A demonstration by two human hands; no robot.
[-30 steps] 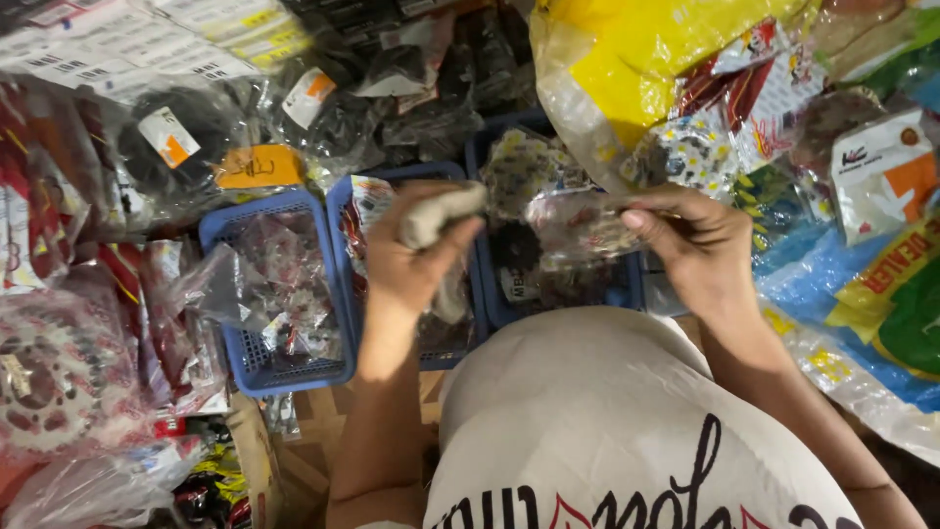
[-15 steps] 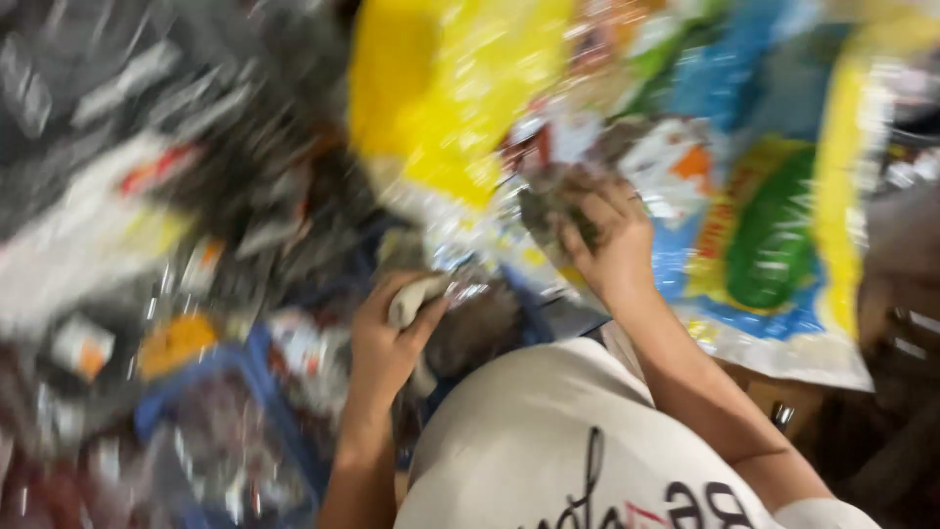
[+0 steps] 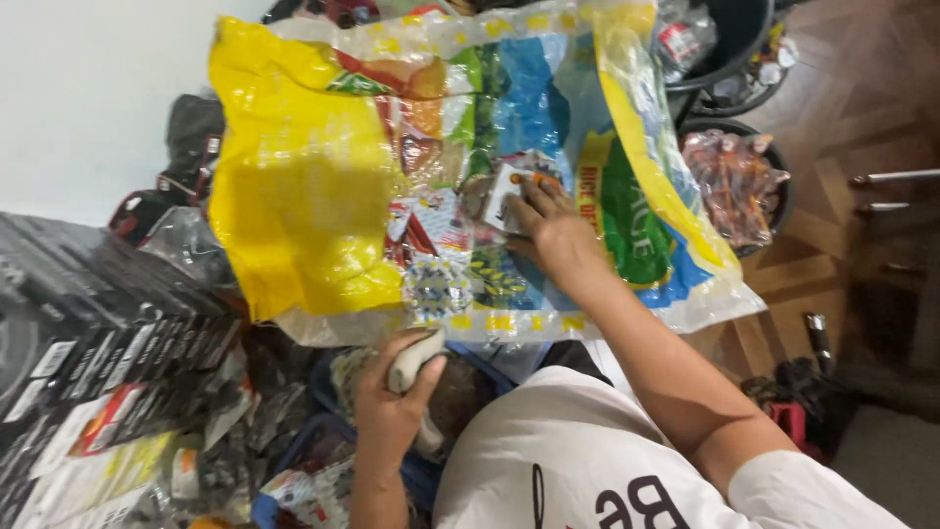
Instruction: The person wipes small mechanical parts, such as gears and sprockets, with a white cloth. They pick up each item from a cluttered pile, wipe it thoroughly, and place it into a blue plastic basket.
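Right hand (image 3: 560, 233) pressing a small packet (image 3: 508, 199) onto the sack (image 3: 313, 176), left hand (image 3: 392, 411) gripping a pale handle (image 3: 411, 360); packet may slide off slick plastic.

We saw a big plastic sack (image 3: 323, 186), yellow, blue and green, spread across the middle. On it, at about one o'clock from centre, lay a small white-and-orange packet (image 3: 511, 198) under the right hand (image 3: 558, 235). At nine o'clock stood a stack of black boxes (image 3: 88, 304) with white labels. At seven o'clock lay clear bagged parts (image 3: 215, 441) beside blue bins (image 3: 294, 460).
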